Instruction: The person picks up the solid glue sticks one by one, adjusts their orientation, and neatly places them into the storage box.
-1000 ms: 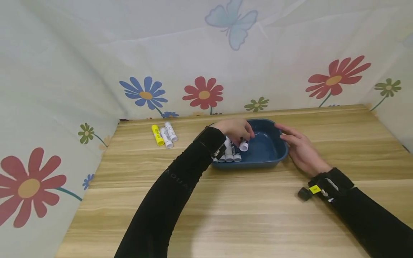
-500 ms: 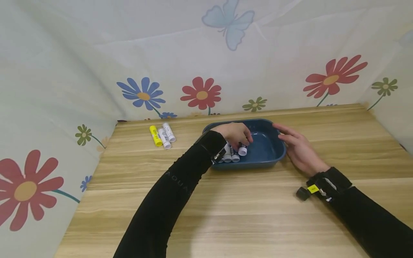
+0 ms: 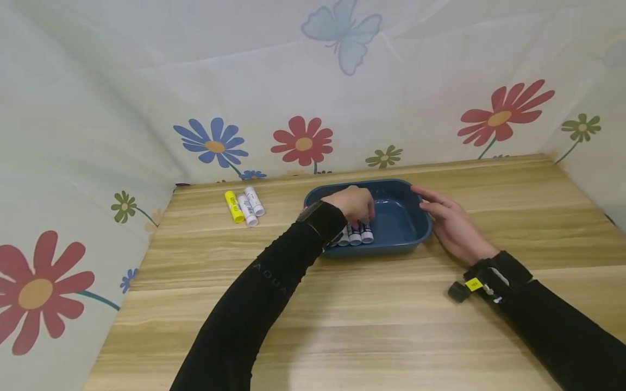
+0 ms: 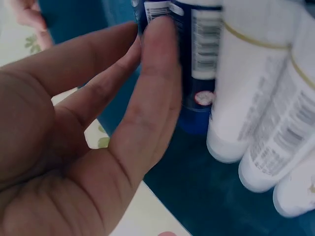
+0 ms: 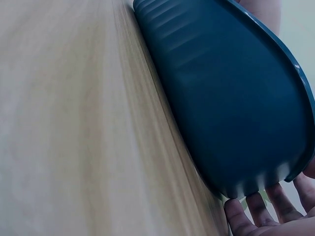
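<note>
Right of centre in the head frame, blue tray (image 3: pixel 396 220): set on the wooden table (image 3: pixel 371 326), with a row of tubes lying side by side in its left half.
Left hand (image 3: pixel 354 202): held over that row; by the left wrist view, a dark blue tube (image 4: pixel 153 9) appears to be pinched between thumb and fingers, its near end covered by the fingertips.
Right hand (image 3: pixel 452 222): placed at the tray's right end, its grip spread, the fingers touching the outer wall.
Row risk: round tubes could be rolled out of line if a neighbour were caught by the fingers of the left hand.
Tray risk: the tray could be slid or tilted if too hard a push were given at its right end.
Table risk: the loose tubes at the left of the frame could be set rolling if brushed by the black sleeve (image 3: pixel 264 288).
Tray count: one.
Tubes in the tray: five seen, namely the pinched one, a second dark blue tube (image 4: pixel 204 59) and three white tubes (image 4: pixel 253 83); others may be hidden.
Tubes on the table: three, one yellow tube (image 3: pixel 234 206) and a pair of white tubes (image 3: pixel 248 210).
Hands: two.
</note>
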`<state>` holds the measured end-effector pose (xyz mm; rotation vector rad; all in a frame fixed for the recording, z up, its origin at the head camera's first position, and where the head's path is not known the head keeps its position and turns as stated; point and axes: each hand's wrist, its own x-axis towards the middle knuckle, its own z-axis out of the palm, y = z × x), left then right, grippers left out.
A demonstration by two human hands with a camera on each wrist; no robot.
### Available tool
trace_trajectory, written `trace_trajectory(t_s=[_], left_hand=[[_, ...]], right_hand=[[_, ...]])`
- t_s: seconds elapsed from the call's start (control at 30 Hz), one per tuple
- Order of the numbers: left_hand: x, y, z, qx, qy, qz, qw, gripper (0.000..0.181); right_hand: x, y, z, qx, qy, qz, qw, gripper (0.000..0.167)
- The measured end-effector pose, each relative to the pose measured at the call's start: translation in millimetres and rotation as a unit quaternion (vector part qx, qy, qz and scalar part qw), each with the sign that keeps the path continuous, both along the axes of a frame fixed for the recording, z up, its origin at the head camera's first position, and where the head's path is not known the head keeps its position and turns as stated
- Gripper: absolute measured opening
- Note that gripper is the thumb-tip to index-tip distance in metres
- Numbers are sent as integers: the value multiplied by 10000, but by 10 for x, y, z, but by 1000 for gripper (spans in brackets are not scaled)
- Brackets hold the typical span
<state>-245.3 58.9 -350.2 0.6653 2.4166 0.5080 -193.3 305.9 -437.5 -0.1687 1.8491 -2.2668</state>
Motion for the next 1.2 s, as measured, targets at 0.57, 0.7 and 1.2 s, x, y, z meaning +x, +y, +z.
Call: trace_trajectory(t_s=[0.57, 0.7, 1.2], left_hand=[[-20, -33, -13, 62, 33, -5, 10000, 19], [-18, -37, -9, 72, 23, 38, 10000, 20], [2, -45, 10, 153, 255, -72, 9995, 22]], right_hand=[[-4, -5, -2, 65, 3, 2, 10000, 55], [-5, 0, 3, 124, -19, 16, 9999, 55], [-2, -1, 12, 178, -16, 23, 9998, 55]])
